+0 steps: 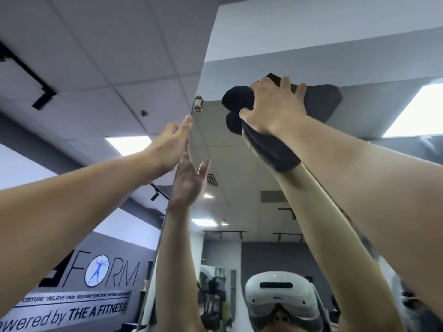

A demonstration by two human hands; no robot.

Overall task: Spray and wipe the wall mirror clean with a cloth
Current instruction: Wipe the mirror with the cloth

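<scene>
The wall mirror [230, 164] fills the middle and right of the head view, seen from below. My right hand [273, 109] presses a dark cloth [318, 101] against the mirror's top edge, fingers spread over the cloth. One end of the cloth bunches at the thumb side and another hangs below my wrist. My left hand [171, 142] lies flat against the mirror's left edge near the top corner, fingers straight, holding nothing. Both arms and hands are reflected in the glass. No spray bottle is in view.
A metal clip [198, 104] holds the mirror's top left corner. A grey wall with a logo [96, 274] and lettering lies to the left. Ceiling tiles, a black light track [36, 80] and light panels are overhead. A headset [279, 293] shows in the reflection.
</scene>
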